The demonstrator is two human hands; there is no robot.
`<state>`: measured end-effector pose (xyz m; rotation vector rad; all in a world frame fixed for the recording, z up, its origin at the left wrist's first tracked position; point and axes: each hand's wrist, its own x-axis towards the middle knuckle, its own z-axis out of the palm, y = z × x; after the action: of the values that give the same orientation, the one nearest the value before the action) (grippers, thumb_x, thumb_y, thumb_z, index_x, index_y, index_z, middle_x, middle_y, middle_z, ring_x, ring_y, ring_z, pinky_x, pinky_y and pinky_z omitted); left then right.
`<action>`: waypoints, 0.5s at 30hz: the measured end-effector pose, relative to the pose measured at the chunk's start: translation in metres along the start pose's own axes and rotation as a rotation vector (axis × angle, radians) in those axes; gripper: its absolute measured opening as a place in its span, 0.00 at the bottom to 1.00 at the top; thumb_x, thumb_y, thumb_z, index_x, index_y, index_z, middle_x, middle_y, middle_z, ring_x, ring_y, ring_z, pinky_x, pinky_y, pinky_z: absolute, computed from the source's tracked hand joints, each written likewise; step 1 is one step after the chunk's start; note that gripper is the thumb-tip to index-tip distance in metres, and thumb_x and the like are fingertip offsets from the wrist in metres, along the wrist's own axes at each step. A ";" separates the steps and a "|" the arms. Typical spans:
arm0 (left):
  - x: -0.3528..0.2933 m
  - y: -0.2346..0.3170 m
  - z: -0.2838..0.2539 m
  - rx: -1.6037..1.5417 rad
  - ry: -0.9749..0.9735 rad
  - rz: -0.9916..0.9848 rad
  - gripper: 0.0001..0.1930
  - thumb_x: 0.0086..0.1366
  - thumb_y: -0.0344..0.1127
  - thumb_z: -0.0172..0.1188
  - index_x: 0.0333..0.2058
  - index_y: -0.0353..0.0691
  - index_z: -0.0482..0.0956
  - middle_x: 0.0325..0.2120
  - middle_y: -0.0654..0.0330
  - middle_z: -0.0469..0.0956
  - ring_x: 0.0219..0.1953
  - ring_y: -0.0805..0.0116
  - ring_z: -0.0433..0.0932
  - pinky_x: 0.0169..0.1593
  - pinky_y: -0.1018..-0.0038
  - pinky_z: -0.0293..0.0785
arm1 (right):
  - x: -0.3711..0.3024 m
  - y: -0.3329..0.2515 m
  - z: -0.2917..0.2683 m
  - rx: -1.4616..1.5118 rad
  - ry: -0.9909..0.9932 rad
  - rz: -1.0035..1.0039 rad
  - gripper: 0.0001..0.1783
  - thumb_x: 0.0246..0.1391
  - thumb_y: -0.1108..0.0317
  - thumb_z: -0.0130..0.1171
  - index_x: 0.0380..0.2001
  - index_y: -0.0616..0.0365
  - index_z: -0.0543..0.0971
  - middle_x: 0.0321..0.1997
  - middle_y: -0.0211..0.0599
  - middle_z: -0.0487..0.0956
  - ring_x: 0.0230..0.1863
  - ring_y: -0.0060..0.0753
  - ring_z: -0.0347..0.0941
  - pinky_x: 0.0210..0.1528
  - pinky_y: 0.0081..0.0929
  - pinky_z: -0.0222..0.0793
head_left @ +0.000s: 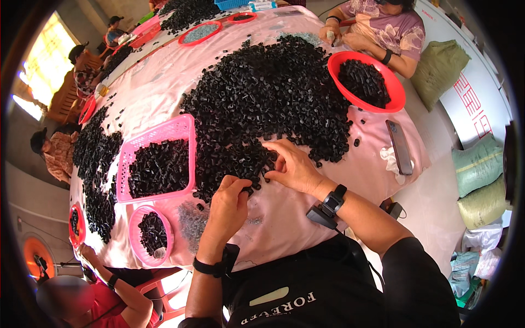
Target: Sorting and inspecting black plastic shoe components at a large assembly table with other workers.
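Note:
A broad heap of small black plastic pieces (262,82) covers the middle of the table. At its near edge, my left hand (225,210) is closed, thumb and forefinger pinched on a small black plastic piece that its fingertips partly hide. To the right, my right hand (295,168) reaches into the heap's near edge. Its thumb and forefinger are apart, with loose black pieces between and beside them. Left of my hands stands a pink rectangular basket (190,158) of black pieces. A round pink basket (134,232), also holding black pieces, is nearer me.
Clear-grey bits (192,221) lie beside my left wrist. A red basin (396,98) of black pieces stands at the right, near a co-worker (377,27). A phone (399,147) lies by the right edge. Another person (117,298) sits at the lower left. Sacks (478,164) line the right.

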<state>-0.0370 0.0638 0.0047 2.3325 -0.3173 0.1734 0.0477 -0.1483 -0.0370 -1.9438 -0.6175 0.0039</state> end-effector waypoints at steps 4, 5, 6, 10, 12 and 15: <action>0.001 0.006 -0.004 -0.041 0.052 -0.041 0.15 0.59 0.17 0.58 0.45 0.33 0.82 0.37 0.53 0.77 0.33 0.62 0.79 0.36 0.71 0.75 | 0.000 0.000 0.001 0.053 0.046 -0.020 0.34 0.48 0.69 0.73 0.59 0.53 0.73 0.52 0.35 0.73 0.30 0.25 0.76 0.33 0.24 0.76; 0.002 0.008 -0.003 -0.075 0.083 -0.032 0.15 0.59 0.17 0.59 0.45 0.33 0.82 0.38 0.53 0.77 0.33 0.62 0.79 0.36 0.71 0.75 | -0.001 0.000 -0.001 0.047 0.103 -0.051 0.27 0.49 0.69 0.73 0.53 0.55 0.77 0.47 0.35 0.76 0.29 0.24 0.76 0.32 0.22 0.75; 0.002 0.010 -0.002 -0.074 0.086 -0.034 0.15 0.59 0.17 0.59 0.45 0.33 0.82 0.38 0.53 0.77 0.33 0.62 0.79 0.36 0.71 0.75 | -0.002 0.001 -0.001 0.044 0.158 -0.081 0.20 0.50 0.70 0.72 0.47 0.56 0.80 0.42 0.35 0.78 0.28 0.23 0.76 0.31 0.21 0.73; 0.006 0.022 0.005 -0.070 0.153 0.032 0.19 0.58 0.16 0.60 0.49 0.34 0.80 0.41 0.52 0.78 0.35 0.60 0.81 0.37 0.71 0.77 | -0.005 -0.004 -0.002 0.089 0.101 -0.107 0.05 0.52 0.71 0.71 0.29 0.59 0.84 0.25 0.29 0.80 0.23 0.21 0.75 0.26 0.20 0.70; 0.009 0.026 0.010 -0.076 0.165 0.053 0.20 0.57 0.16 0.60 0.50 0.34 0.79 0.42 0.52 0.78 0.37 0.59 0.81 0.38 0.71 0.78 | -0.007 -0.005 -0.002 0.115 0.074 -0.117 0.05 0.53 0.70 0.71 0.31 0.59 0.84 0.26 0.29 0.80 0.23 0.20 0.74 0.26 0.20 0.69; 0.012 0.032 0.019 -0.051 0.171 0.105 0.22 0.56 0.15 0.60 0.51 0.35 0.78 0.43 0.51 0.79 0.40 0.56 0.82 0.41 0.69 0.80 | -0.008 -0.005 -0.004 0.138 -0.016 -0.142 0.07 0.53 0.69 0.72 0.33 0.59 0.85 0.27 0.30 0.80 0.23 0.20 0.73 0.26 0.20 0.69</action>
<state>-0.0338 0.0268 0.0157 2.2344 -0.3546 0.4094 0.0395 -0.1536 -0.0334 -1.7653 -0.7459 -0.0260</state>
